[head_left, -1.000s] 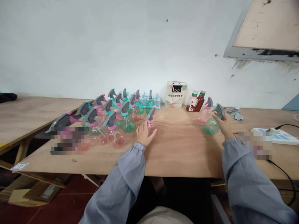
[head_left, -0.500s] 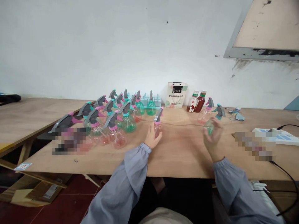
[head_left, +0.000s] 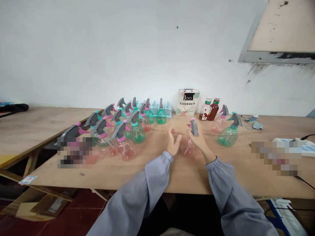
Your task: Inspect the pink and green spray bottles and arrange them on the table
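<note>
My right hand is wrapped round the grey and pink spray head of a clear pink spray bottle, which stands on the table before me. To the left of that bottle, my left hand has its fingers apart and holds nothing. A green spray bottle stands to the right, in front of another pink spray bottle. On the left is a group of several pink and green spray bottles, the nearest a pink one.
At the wall stand a paper bag, two brown-red drink bottles and a light blue rack. A white power strip with a black cable lies on the right of the wooden table. Blurred patches hide some items.
My right hand has left the green bottle on the right and come left to grip the pink bottle. My left hand has let go of that pink bottle, which now sits further right.
</note>
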`<state>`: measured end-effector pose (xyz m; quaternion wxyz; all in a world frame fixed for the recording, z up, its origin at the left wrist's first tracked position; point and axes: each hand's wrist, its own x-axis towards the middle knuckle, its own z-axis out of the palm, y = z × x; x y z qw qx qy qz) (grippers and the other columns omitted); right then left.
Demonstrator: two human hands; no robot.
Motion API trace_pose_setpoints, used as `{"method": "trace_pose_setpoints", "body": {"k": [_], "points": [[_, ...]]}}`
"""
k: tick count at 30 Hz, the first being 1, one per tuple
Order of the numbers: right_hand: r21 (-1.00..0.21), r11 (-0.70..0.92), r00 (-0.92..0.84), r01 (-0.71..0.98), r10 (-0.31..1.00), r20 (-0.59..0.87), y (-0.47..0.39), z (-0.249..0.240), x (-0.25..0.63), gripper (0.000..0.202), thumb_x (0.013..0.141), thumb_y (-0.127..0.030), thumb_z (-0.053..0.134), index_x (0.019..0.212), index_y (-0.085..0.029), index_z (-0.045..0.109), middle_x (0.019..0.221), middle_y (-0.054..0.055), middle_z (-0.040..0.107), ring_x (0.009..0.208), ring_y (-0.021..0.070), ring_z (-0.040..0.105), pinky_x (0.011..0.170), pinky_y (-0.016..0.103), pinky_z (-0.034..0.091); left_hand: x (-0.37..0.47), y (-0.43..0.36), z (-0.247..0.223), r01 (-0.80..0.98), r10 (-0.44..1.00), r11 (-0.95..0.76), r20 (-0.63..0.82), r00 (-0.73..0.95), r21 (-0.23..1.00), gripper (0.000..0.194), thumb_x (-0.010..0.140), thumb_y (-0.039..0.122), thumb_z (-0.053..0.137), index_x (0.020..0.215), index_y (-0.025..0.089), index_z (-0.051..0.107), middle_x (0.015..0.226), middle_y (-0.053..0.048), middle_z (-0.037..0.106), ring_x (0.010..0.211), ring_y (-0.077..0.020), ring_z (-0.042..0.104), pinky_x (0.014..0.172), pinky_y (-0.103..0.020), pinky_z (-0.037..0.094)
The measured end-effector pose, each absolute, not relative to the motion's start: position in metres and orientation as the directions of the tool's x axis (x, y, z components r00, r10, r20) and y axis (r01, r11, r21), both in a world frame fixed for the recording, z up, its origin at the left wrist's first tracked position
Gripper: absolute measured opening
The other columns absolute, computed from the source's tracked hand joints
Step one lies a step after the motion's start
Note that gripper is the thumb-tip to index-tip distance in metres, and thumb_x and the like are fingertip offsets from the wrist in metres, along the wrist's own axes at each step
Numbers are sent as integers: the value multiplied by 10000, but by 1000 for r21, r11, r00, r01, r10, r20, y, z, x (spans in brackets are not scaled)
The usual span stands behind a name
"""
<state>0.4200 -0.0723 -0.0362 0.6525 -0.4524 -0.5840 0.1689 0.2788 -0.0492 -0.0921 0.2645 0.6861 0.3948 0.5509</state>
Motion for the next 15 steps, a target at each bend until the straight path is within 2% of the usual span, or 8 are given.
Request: {"method": "trace_pose_setpoints", "body": {"k": [2,4,7,12,15], "points": [[-800,530,277,282,753,597,-74,-39,425,491,761,-404,709,1223,-263,623,1211,80,669,1162,244,634,1063,451,486,264,-9,-74,285,851,-476,518,-90,832,623,936,399,543,1458,186,278,1459,-199,438,1364,-273,473,1153,-462,371],[-814,525,270,250,769,579,-78,-41,425,445,769,-401,709,1189,-271,644,1189,72,689,1145,241,646,1049,444,500,248,33,-53,381,846,-428,511,-150,820,746,827,318,696,1438,138,308,1457,-228,430,1421,-317,407,1195,-486,307],[-829,504,235,241,799,554,-84,-41,420,429,769,-415,709,1172,-277,657,1206,74,711,1118,250,659,1018,445,529,233,85,-31,461,859,-342,471,-200,819,870,753,229,768,1450,46,282,1510,-303,362,1492,-355,302,1228,-476,245],[-844,472,215,256,823,525,-87,-40,416,485,738,-388,717,1204,-274,648,1256,92,706,1045,257,680,862,415,594,232,136,-28,425,871,-322,440,-218,846,1051,696,234,838,1486,-3,185,1580,-364,243,1538,-369,202,1252,-467,190],[-838,489,219,241,814,538,-88,-43,417,478,734,-338,714,1204,-281,655,1271,84,702,1076,257,674,855,399,594,240,150,-32,440,887,-326,432,-163,837,1035,682,232,847,1473,6,218,1571,-355,276,1525,-351,257,1238,-438,231]]}}
